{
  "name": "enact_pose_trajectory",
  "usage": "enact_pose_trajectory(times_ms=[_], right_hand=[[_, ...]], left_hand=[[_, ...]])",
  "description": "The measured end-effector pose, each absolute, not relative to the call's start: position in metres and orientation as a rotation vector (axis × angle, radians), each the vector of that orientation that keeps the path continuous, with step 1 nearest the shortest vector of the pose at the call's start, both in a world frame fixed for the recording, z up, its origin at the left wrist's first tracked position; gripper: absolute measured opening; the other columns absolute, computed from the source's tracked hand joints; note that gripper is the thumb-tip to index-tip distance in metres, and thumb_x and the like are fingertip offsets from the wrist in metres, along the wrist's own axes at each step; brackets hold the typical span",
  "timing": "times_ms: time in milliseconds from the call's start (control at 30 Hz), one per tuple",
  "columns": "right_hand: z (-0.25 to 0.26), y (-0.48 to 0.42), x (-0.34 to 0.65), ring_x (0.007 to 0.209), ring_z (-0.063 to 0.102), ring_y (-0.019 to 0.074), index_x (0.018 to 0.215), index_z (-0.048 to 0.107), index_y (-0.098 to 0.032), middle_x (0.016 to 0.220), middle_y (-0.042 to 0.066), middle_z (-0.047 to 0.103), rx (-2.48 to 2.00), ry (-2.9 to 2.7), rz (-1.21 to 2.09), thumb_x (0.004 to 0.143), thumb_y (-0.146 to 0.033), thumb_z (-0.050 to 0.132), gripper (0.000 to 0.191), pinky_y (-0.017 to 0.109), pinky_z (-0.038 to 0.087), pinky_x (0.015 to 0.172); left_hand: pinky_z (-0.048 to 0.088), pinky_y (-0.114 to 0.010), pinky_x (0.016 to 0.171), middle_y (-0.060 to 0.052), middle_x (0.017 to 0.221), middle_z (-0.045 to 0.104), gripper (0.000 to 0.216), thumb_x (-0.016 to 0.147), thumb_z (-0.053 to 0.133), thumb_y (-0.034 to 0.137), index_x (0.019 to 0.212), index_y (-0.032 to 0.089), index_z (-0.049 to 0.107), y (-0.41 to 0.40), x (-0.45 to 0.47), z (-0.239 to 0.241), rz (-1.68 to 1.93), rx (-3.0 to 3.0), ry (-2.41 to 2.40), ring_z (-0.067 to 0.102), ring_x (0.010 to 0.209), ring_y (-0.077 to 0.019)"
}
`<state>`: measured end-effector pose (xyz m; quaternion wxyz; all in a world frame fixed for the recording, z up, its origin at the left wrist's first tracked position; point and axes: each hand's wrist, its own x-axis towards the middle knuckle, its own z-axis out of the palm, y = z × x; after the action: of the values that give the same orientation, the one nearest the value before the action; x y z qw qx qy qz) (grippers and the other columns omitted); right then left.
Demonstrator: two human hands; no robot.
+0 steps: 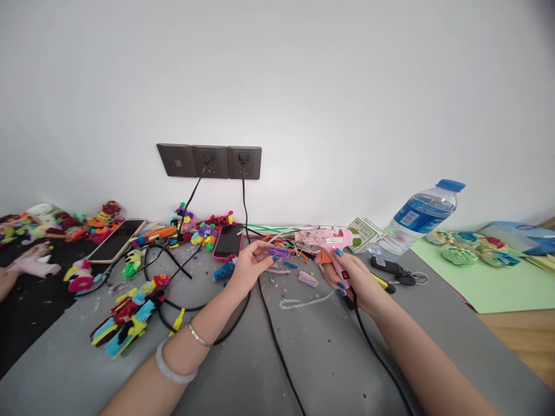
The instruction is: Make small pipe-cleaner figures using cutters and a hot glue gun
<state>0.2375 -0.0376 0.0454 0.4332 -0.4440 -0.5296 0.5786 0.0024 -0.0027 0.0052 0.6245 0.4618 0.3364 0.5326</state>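
My left hand [249, 267] pinches a small purple fuzzy piece [278, 252] between thumb and fingers, held just above the grey mat [312, 352]. My right hand [353, 277] grips a pink hot glue gun [332, 245] whose nozzle points left toward the purple piece, a short gap away. The gun's black cord [373, 346] runs back along my right forearm. A second purple piece [307, 279] and a clear bead string [303, 301] lie on the mat between my hands.
Two phones [228, 240] [116, 239] lie near wall sockets [209, 161] with black cables across the mat. Colourful craft pieces [128, 315] lie left. A water bottle [411, 222], keys [396, 271], green paper [498, 283] with flowers sit right. Another person's hand [26, 260] is far left.
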Motion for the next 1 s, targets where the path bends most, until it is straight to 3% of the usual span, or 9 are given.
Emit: enact_pose_trajectory(times_ms=[300,533,1000], right_hand=[[0.0496,-0.0449,0.2326,0.034,0.036,0.0098,0.073,0.053,-0.020,0.040,-0.007,0.040,-1.128,-1.464,1.314,0.087,-0.071,0.046,0.053,0.023,0.027,0.036],[0.0496,-0.0477,0.2324,0.038,0.035,0.0083,0.051,0.042,-0.020,0.039,-0.002,0.040,-1.140,-1.644,1.197,0.091,-0.068,0.042,0.063,0.023,0.027,0.040],[0.0481,-0.0482,0.2336,0.040,0.034,0.0093,0.050,0.041,-0.021,0.040,-0.003,0.041,-1.208,-1.697,1.158,0.090,-0.071,0.041,0.064,0.024,0.028,0.043]], left_hand=[[0.062,-0.033,0.074,-0.009,0.096,0.075,0.038,0.071,0.081,0.035,0.097,0.016,0.061,-0.0060,0.0018,0.0072,1.253,1.135,0.762,0.075,0.084,-0.0238],[0.062,-0.033,0.073,-0.008,0.094,0.075,0.039,0.068,0.082,0.037,0.095,0.016,0.063,-0.0065,0.0028,0.0081,1.283,1.118,0.791,0.074,0.081,-0.0223],[0.062,-0.033,0.073,-0.002,0.081,0.068,0.035,0.069,0.081,0.034,0.095,0.017,0.065,-0.0063,0.0036,0.0060,1.284,1.131,0.793,0.067,0.072,-0.0153]])
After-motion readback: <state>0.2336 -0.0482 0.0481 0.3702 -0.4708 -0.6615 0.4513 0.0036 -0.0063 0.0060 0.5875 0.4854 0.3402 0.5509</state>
